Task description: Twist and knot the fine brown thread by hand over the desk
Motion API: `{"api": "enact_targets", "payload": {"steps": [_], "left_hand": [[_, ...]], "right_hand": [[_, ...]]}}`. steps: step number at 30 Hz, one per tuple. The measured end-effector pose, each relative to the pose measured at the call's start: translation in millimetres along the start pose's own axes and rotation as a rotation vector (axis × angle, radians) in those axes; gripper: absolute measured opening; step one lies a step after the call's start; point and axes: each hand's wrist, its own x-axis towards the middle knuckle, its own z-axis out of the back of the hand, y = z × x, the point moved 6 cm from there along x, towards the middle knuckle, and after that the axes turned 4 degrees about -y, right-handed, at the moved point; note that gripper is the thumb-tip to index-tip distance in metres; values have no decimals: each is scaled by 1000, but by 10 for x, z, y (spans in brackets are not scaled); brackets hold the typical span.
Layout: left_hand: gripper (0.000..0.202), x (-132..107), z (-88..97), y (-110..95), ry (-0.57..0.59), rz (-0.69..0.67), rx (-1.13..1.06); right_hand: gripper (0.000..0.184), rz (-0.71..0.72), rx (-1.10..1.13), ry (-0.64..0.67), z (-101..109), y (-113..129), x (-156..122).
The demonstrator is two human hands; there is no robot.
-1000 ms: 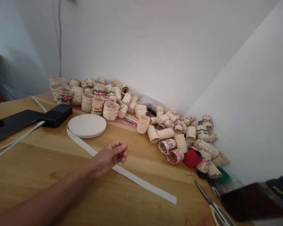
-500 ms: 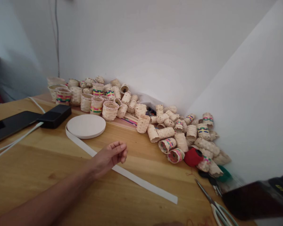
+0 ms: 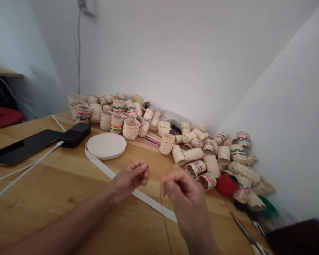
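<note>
Both hands are over the desk (image 3: 42, 184) now. The right hand (image 3: 182, 189) sits at centre frame, its grip pinched tight on a thin red thread (image 3: 164, 216) that hangs straight down toward six o'clock. The left hand (image 3: 130, 177) is just at its nine o'clock, near but not touching, fingers curled in with thumb and fingertips nearly together; whether it has hold of anything I cannot tell.

Under both hands runs a white strip (image 3: 146, 200), flat on the wood, leading up to ten o'clock where it meets a white disc (image 3: 106, 145).

At one to three o'clock of the hands a heap of small woven baskets (image 3: 194, 154) piles along the wall, some banded in colour. A red ball (image 3: 225, 184) lies at the heap's near edge, at three o'clock of the right hand. Scissors (image 3: 246, 233) lie at four o'clock, blades pointing in.

Far at nine o'clock, a dark tablet (image 3: 23, 145) lies flat, a black box (image 3: 76, 134) beside it, and white cables (image 3: 23, 170) trail across the wood.
</note>
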Motion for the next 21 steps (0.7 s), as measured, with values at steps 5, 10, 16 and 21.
{"api": "enact_targets", "payload": {"steps": [5,10,16,21], "left_hand": [[27,21,2,-27,21,-33,-35],[23,14,-7,-10,50,-37,-39],[20,-13,-74,46,57,11,-40],[23,-33,-88,91,45,39,-13]], "right_hand": [[20,-7,-83,39,-151,-631,381],[20,25,-138,4,-199,-813,284],[21,64,-141,-61,-141,-828,250],[21,52,-146,-80,-125,-845,224]]}}
